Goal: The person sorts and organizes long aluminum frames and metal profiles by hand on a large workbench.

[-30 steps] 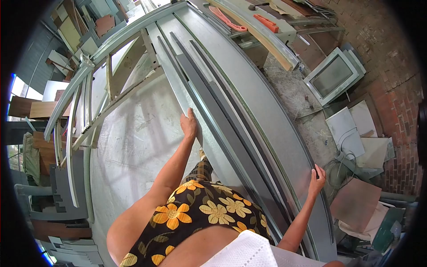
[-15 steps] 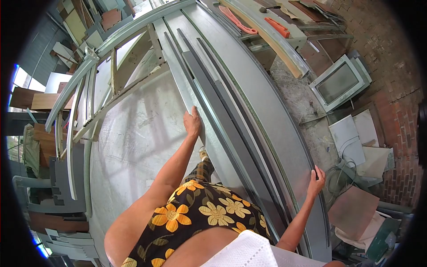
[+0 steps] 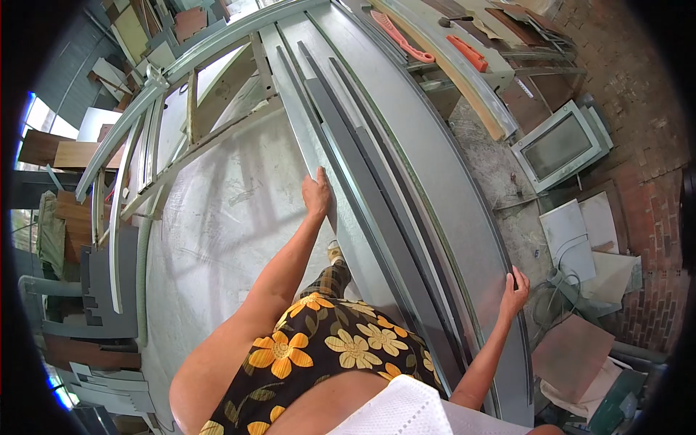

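Observation:
A long silver metal table (image 3: 464, 239) with narrow grooves runs from the upper middle down past my body. Several long dark grey strips (image 3: 373, 163) lie lengthwise on it. My left hand (image 3: 316, 193) is closed on the table's left edge, with the thumb on top and the other fingers partly hidden. On the opposite edge, my right hand (image 3: 515, 291) curls its fingers at the rim. Neither hand touches the grey strips.
A slatted metal frame (image 3: 192, 154) extends left from the table. On a side bench lie a pink-handled brush (image 3: 397, 35) and an orange tool (image 3: 467, 53). A framed glass panel (image 3: 557, 139), boards (image 3: 569, 232) and cables occupy the right floor. Sheet offcuts (image 3: 109, 384) are stacked left.
The view has shifted slightly, so the table, frame and floor items sit a little differently. Both hands stay at their edges, and the strips keep their places on the table.

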Available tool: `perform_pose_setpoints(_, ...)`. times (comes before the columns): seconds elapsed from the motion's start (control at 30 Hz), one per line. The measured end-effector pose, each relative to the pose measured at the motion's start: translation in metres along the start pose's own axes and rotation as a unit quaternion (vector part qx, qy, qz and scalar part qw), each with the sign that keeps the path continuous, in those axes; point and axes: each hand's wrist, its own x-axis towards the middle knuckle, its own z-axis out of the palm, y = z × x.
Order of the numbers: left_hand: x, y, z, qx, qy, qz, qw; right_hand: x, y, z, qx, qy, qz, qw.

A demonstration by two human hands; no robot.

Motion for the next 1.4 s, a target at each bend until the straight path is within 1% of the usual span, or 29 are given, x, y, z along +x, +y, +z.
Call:
perform_pose_setpoints(0.27, 0.018, -0.006, 0.007, 0.01, 0.007, 0.007, 1.0, 0.011, -0.018, 0.021, 0.002, 0.0, 0.014, 1.0)
perform_pose_setpoints(0.57, 0.034, 0.003, 0.006, 0.02, 0.005, -0.01, 1.0, 0.028, -0.041, 0.038, 0.007, -0.008, 0.019, 1.0)
perform_pose_setpoints(0.63, 0.035, 0.01, 0.003, 0.022, 0.011, -0.008, 1.0, 0.034, -0.045, 0.04, 0.008, -0.013, 0.014, 1.0)
perform_pose_setpoints(0.87, 0.057, 0.002, 0.011, 0.029, 0.005, -0.023, 0.999, 0.043, -0.049, 0.055, -0.001, -0.006, -0.004, 1.0)
perform_pose_setpoints(0.93, 0.06, 0.003, 0.011, 0.032, 0.003, -0.027, 0.999, 0.045, -0.054, 0.058, 0.004, -0.01, 0.004, 1.0)
perform_pose_setpoints(1.17, 0.078, 0.003, 0.015, 0.02, 0.01, -0.013, 1.0, 0.053, -0.07, 0.072, 0.005, -0.005, 0.001, 1.0)
perform_pose_setpoints(1.23, 0.08, 0.015, 0.009, 0.009, 0.004, -0.015, 1.0, 0.057, -0.076, 0.079, 0.003, 0.001, -0.007, 1.0)
perform_pose_setpoints(1.4, 0.095, 0.01, 0.015, 0.035, 0.012, -0.024, 0.999, 0.067, -0.088, 0.086, 0.0, -0.004, -0.009, 1.0)
